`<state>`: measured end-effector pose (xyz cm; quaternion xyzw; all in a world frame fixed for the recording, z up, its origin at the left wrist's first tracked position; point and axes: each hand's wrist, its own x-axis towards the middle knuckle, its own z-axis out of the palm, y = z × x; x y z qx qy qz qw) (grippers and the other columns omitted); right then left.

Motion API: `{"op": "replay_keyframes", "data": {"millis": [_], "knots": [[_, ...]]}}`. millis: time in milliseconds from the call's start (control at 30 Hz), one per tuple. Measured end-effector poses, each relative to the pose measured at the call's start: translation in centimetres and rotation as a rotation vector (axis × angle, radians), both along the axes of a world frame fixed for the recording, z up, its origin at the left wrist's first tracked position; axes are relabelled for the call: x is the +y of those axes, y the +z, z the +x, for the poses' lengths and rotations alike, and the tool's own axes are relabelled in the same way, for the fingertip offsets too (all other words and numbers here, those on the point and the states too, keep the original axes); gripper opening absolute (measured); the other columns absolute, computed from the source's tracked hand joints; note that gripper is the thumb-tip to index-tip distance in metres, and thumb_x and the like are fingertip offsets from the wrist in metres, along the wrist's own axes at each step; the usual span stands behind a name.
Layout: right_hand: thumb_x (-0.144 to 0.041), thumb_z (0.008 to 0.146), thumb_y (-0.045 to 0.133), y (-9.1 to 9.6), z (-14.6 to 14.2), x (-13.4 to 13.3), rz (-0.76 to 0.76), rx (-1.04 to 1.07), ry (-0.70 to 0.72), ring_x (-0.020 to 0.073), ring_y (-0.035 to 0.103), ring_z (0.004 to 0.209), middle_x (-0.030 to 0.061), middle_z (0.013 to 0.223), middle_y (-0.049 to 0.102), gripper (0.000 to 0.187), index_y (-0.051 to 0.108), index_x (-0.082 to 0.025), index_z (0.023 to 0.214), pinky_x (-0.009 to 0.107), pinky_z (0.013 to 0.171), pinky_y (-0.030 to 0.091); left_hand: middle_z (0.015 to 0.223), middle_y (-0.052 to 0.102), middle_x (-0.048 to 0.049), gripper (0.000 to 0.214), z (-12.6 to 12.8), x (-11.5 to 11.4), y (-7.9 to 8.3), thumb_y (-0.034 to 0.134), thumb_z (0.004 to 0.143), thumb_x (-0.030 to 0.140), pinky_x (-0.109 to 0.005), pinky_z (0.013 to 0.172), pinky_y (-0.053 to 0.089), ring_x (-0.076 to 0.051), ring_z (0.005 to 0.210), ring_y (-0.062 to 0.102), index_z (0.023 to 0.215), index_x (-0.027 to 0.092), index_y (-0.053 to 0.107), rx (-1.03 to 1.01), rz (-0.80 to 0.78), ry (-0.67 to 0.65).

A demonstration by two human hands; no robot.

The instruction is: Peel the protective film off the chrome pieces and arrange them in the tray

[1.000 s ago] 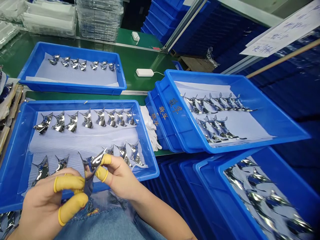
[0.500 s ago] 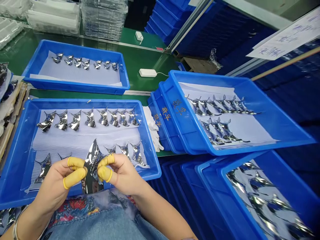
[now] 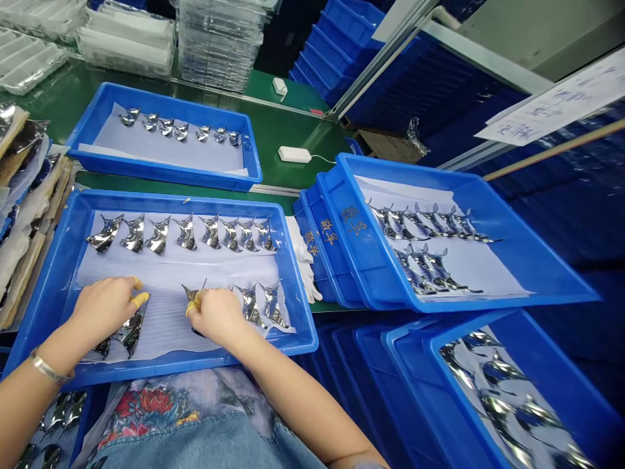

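In the near blue tray [image 3: 301, 286], my right hand [image 3: 219, 316] pinches a curved, pointed chrome piece [image 3: 194, 286] at the left end of the front row. The hand covers most of that piece. My left hand [image 3: 105, 309] hovers over the tray's front left, its thumb and forefinger slightly apart beside another chrome piece [image 3: 129, 335]. One more piece shows partly beneath that hand. Yellow covers sit on the thumb and fingertips. Similar chrome pieces [image 3: 186, 233] line the back row on white paper.
Behind stands a second blue tray [image 3: 163, 163] with small chrome parts. On the right are stacked blue trays [image 3: 351, 228], the top one holding chrome pieces, and another filled tray [image 3: 439, 378] lower down. White gloves [image 3: 303, 260] lie between. Used packing sheets [image 3: 29, 228] pile up at the left.
My hands have parted from the chrome piece held between them over the front edge. The right has carried a piece down to the front row; the left has moved left and forward.
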<state>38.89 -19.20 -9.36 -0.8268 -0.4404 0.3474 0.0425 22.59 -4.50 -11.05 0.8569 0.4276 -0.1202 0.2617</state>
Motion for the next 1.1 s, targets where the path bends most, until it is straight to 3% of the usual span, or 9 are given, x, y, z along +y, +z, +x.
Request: {"op": "replay_keyframes", "data": {"millis": [133,300,533,667,800,900,967,1033,1100], "knots": [[-0.023,0.088,0.057,-0.9,-1.3,0.7,-0.131,-0.072,0.101,0.0352,0.071,0.104,0.0259,0.104,0.075,0.029,0.077,-0.006,0.100,0.041,0.086,0.053,0.086,0.076,-0.0092,0.024,1.1,-0.6,-0.8,0.064,0.089,0.039,-0.045,0.082,0.051,-0.028,0.087,0.071,0.094,0.018,0.072,0.163,0.013,-0.106],[-0.037,0.097,0.048,0.1,-1.1,-0.3,-0.136,-0.062,0.147,0.0349,0.072,0.101,0.0233,0.103,0.076,0.041,0.075,-0.008,0.107,0.042,0.084,0.053,0.087,0.071,-0.0033,0.024,1.8,-1.0,-1.7,0.064,0.093,0.040,-0.042,0.084,0.053,-0.021,0.085,0.068,0.089,0.017,0.069,0.173,-0.028,-0.112],[-0.038,0.095,0.058,1.1,-0.2,-2.9,-0.026,0.045,0.138,0.0228,0.070,0.081,0.0099,0.084,0.077,0.029,0.078,-0.017,0.092,0.029,0.069,0.045,0.061,0.069,-0.0046,0.015,1.4,-0.5,0.6,0.067,0.076,0.037,-0.037,0.062,0.046,-0.026,0.060,0.062,0.073,0.022,0.071,-0.234,-0.193,0.050],[-0.039,0.087,0.070,0.7,0.7,-4.2,0.139,0.249,-0.023,0.0106,0.048,0.054,-0.0028,0.055,0.057,0.030,0.071,-0.016,0.067,0.023,0.054,0.034,0.071,0.074,-0.0059,0.023,1.3,-1.5,3.6,0.070,0.069,0.047,-0.033,0.066,0.051,-0.025,0.068,0.066,0.071,0.024,0.075,-0.610,-0.421,0.138],[-0.046,0.072,0.081,0.8,1.5,-5.1,0.366,0.569,-0.269,0.0079,0.030,0.050,-0.0072,0.047,0.034,0.052,0.047,-0.018,0.046,0.023,0.048,0.025,0.064,0.073,-0.0036,0.015,1.7,-3.3,5.7,0.079,0.067,0.040,-0.027,0.059,0.053,-0.019,0.060,0.065,0.067,0.025,0.079,-0.844,-0.641,0.222],[-0.057,0.069,0.081,1.7,1.7,-5.4,0.506,0.715,-0.260,0.0108,0.043,0.055,-0.0030,0.054,0.050,0.050,0.055,-0.017,0.052,0.024,0.054,0.036,0.062,0.073,-0.0021,0.018,2.2,-4.3,6.5,0.085,0.066,0.043,-0.022,0.057,0.053,-0.015,0.058,0.064,0.065,0.026,0.080,-0.954,-0.767,0.277],[-0.057,0.071,0.081,2.4,1.5,-5.5,0.603,0.813,-0.205,0.0148,0.055,0.068,0.0020,0.072,0.066,0.042,0.070,-0.017,0.072,0.028,0.067,0.046,0.060,0.072,-0.0015,0.024,2.4,-4.7,6.8,0.088,0.064,0.048,-0.019,0.056,0.052,-0.013,0.056,0.062,0.064,0.025,0.081,-1.005,-0.827,0.314],[-0.055,0.075,0.078,2.8,1.3,-5.7,0.682,0.888,-0.126,0.0167,0.060,0.076,0.0042,0.084,0.071,0.039,0.074,-0.019,0.088,0.030,0.075,0.049,0.059,0.071,-0.0014,0.028,2.7,-4.9,7.0,0.089,0.062,0.051,-0.018,0.054,0.052,-0.012,0.055,0.061,0.065,0.024,0.081,-1.043,-0.874,0.341],[-0.053,0.082,0.073,2.9,1.0,-5.9,0.733,0.921,-0.056,0.0156,0.060,0.073,0.0030,0.080,0.069,0.034,0.073,-0.019,0.085,0.029,0.074,0.049,0.060,0.072,-0.0018,0.028,3.0,-5.1,7.1,0.090,0.062,0.049,-0.018,0.054,0.053,-0.012,0.055,0.062,0.066,0.023,0.081,-1.068,-0.916,0.350]]}}
